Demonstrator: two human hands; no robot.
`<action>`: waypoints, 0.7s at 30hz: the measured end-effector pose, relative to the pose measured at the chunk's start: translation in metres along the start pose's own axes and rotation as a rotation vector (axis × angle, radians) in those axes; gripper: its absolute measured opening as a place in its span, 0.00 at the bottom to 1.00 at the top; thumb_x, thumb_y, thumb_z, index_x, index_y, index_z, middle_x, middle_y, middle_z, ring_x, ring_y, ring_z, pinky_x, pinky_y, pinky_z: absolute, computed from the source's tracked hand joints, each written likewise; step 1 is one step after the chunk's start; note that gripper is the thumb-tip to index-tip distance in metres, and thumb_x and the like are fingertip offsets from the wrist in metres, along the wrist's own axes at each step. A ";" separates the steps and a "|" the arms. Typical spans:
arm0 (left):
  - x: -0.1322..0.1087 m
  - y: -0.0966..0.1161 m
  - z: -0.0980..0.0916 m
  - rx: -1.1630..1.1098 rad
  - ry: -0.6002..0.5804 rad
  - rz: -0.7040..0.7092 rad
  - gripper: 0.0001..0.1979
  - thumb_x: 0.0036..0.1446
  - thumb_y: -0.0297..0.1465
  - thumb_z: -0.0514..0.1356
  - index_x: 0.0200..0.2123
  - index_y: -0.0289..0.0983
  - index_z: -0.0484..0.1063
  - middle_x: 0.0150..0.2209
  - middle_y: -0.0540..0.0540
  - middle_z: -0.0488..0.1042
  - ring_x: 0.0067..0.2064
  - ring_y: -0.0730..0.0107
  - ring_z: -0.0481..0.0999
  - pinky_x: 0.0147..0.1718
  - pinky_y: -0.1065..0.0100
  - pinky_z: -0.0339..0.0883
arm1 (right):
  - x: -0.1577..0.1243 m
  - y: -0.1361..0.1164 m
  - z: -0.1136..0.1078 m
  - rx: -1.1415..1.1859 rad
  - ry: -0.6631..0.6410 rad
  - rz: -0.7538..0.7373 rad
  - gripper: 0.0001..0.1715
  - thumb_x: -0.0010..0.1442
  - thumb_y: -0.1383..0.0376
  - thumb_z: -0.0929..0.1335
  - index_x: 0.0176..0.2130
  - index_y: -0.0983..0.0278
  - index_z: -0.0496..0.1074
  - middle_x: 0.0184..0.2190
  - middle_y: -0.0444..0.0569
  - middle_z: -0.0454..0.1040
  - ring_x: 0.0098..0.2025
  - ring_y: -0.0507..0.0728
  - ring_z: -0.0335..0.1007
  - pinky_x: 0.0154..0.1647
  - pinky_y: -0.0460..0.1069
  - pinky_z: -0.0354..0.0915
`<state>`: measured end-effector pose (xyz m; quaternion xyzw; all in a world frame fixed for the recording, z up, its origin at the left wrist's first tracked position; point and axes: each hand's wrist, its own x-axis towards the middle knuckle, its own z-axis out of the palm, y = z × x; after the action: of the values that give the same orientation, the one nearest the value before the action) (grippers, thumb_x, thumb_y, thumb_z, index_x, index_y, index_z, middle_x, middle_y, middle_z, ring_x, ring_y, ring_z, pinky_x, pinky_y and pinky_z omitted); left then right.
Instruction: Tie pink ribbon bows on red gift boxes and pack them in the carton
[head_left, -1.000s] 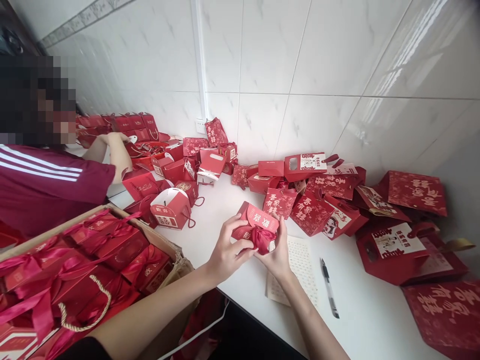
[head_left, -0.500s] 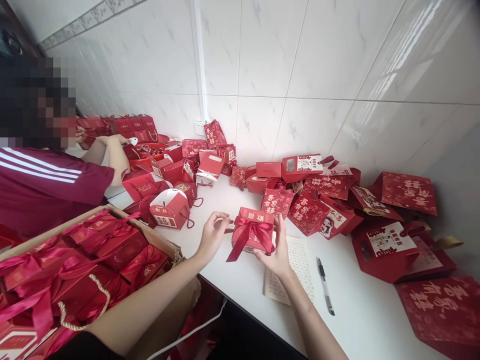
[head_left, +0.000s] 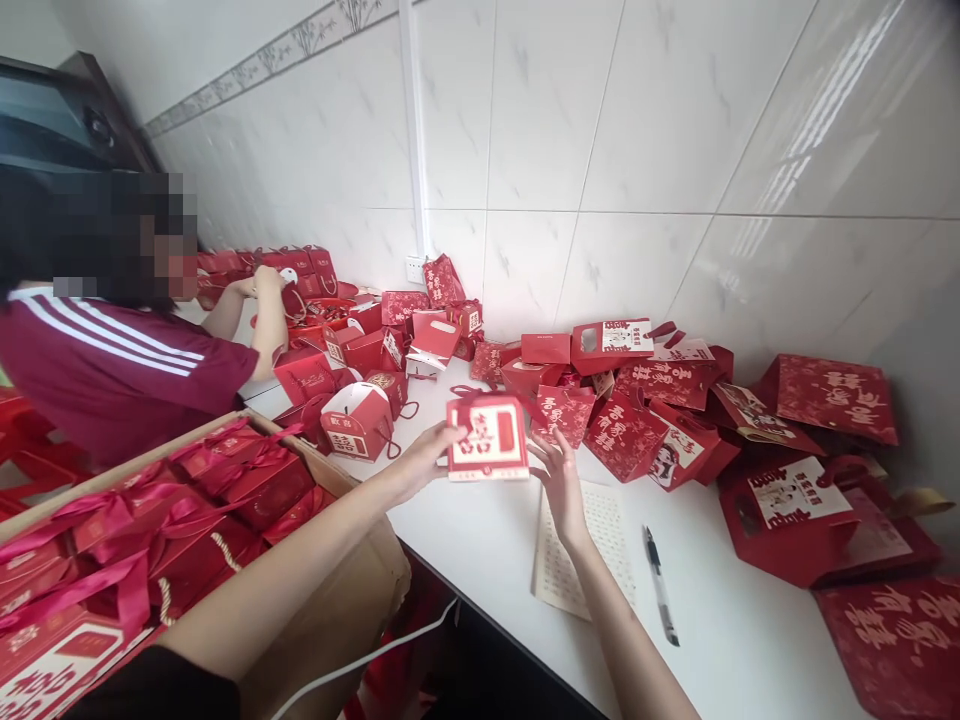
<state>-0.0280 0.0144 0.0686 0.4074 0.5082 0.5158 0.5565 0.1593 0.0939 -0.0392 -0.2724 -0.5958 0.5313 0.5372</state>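
Note:
A small red gift box (head_left: 487, 437) is held up above the white table, its face with a white panel and red characters turned toward me. Dark red ribbon lies along its top edge. My left hand (head_left: 421, 462) grips the box at its left side, thumb on the front. At the right side, my right hand (head_left: 559, 485) has its fingers spread close to the box; whether a fingertip touches it I cannot tell. Under my right wrist lies an open notebook (head_left: 581, 560) with handwriting, and a black-capped pen (head_left: 661, 585) rests to its right.
A cardboard carton (head_left: 360, 560) full of ribboned red boxes stands at my left. More red boxes (head_left: 622, 435) are piled along the tiled wall. A co-worker in a maroon shirt (head_left: 135, 370) works at far left. A white cable (head_left: 367, 655) hangs by the table edge.
The box has turned from its bow-tied side to the panelled side. My left hand has closed on its left edge, while my right hand has loosened its hold and spread its fingers.

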 end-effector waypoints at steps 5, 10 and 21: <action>-0.028 0.034 -0.008 -0.411 0.032 -0.211 0.22 0.50 0.50 0.54 0.38 0.38 0.68 0.34 0.45 0.75 0.36 0.61 0.74 0.39 0.54 0.67 | -0.002 0.042 -0.007 -0.554 -0.045 0.037 0.22 0.56 0.56 0.61 0.47 0.64 0.65 0.45 0.56 0.70 0.48 0.60 0.67 0.47 0.56 0.65; -0.056 0.053 -0.001 -0.576 0.105 -0.297 0.27 0.48 0.56 0.51 0.35 0.38 0.68 0.30 0.46 0.74 0.31 0.63 0.73 0.33 0.59 0.67 | -0.006 0.058 -0.011 -0.636 -0.151 -0.040 0.13 0.51 0.62 0.61 0.34 0.64 0.71 0.36 0.54 0.71 0.42 0.61 0.69 0.48 0.58 0.63; -0.079 0.053 0.028 -0.627 0.057 -0.289 0.24 0.52 0.51 0.50 0.37 0.35 0.66 0.30 0.44 0.72 0.31 0.65 0.71 0.34 0.65 0.66 | -0.008 0.062 -0.013 -0.775 -0.242 -0.068 0.15 0.54 0.62 0.58 0.33 0.64 0.71 0.39 0.55 0.69 0.44 0.60 0.68 0.49 0.56 0.62</action>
<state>-0.0055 -0.0546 0.1366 0.1259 0.3927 0.5741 0.7074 0.1584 0.1092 -0.1013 -0.3703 -0.8196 0.2777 0.3378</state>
